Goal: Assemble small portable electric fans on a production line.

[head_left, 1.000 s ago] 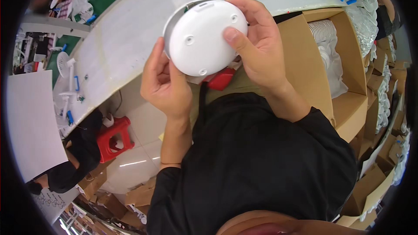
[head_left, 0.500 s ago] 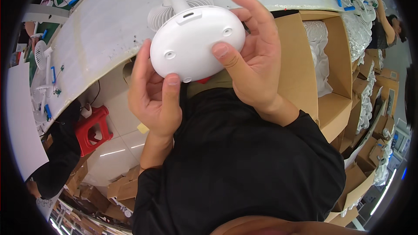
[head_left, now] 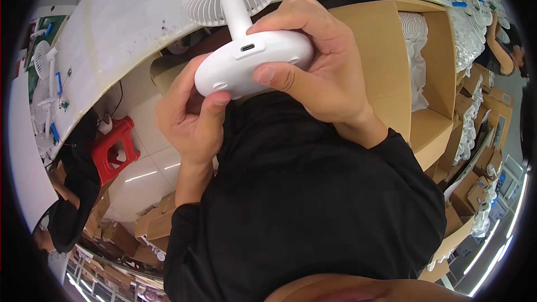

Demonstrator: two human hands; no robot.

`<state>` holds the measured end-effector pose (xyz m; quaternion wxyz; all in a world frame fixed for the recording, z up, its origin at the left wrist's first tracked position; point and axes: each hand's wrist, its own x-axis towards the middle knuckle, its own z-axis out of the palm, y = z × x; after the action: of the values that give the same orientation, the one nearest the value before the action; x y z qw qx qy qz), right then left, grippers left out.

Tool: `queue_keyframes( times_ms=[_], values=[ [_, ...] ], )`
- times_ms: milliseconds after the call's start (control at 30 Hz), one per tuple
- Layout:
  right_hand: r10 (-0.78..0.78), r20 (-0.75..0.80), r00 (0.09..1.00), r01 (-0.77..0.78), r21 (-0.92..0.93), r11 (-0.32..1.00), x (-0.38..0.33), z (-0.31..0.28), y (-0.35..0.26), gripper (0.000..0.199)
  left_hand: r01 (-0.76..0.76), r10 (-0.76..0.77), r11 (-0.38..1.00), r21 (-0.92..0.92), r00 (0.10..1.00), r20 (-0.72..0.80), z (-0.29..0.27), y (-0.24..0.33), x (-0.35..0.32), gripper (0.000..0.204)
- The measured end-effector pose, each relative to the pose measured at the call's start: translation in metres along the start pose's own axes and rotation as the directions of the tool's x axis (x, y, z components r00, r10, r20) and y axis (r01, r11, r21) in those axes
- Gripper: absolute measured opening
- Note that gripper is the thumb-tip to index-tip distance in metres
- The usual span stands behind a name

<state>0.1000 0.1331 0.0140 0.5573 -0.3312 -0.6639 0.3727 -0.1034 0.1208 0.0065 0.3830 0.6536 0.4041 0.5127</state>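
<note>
A small white desk fan (head_left: pixel 235 5) is held by its round base, with its stem and ribbed fan head pointing away over the table edge. My left hand (head_left: pixel 193 112) grips the left side of the base, thumb underneath. Around the right side wraps my right hand (head_left: pixel 319 61), its thumb pressed on the underside and a finger beside the stem. A dark port shows in a raised patch on the rim, and small round feet dot the underside.
The white worktable (head_left: pixel 134 17) curves across the far side. At my right stands an open cardboard box (head_left: pixel 369 61) with bagged white fan parts. A red stool (head_left: pixel 114 148) is on the tiled floor at left, near another person (head_left: pixel 75 190). More fans (head_left: pixel 47 95) lie at the far left.
The fan's base has tilted, so the port side faces me more and less of the underside shows. More of the stem and fan head is visible. Both hands keep their hold.
</note>
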Motion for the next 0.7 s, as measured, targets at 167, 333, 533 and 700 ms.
queue_keyframes(
  times_ms=[167,333,533,700],
  values=[
    [-0.089,-0.049,0.995,0.087,-0.041,0.995,-0.002,0.01,0.025,0.042,0.049,-0.067,0.981,-0.19,0.994,-0.087,0.022,-0.012,0.019,0.026],
    [-0.108,-0.089,0.99,0.109,0.002,0.994,-0.007,0.03,0.038,0.043,0.198,-0.474,0.593,-0.781,0.87,-0.14,0.037,-0.034,0.056,0.038],
    [0.242,0.107,0.964,-0.264,0.34,0.902,0.005,0.033,0.036,0.054,-0.15,0.016,0.849,-0.508,0.966,-0.258,0.022,-0.045,0.087,0.035],
    [0.412,0.301,0.86,-0.511,0.49,0.707,0.029,0.032,0.031,0.067,-0.366,0.315,0.895,-0.255,0.923,-0.219,0.013,-0.039,0.084,0.036]
  ],
)
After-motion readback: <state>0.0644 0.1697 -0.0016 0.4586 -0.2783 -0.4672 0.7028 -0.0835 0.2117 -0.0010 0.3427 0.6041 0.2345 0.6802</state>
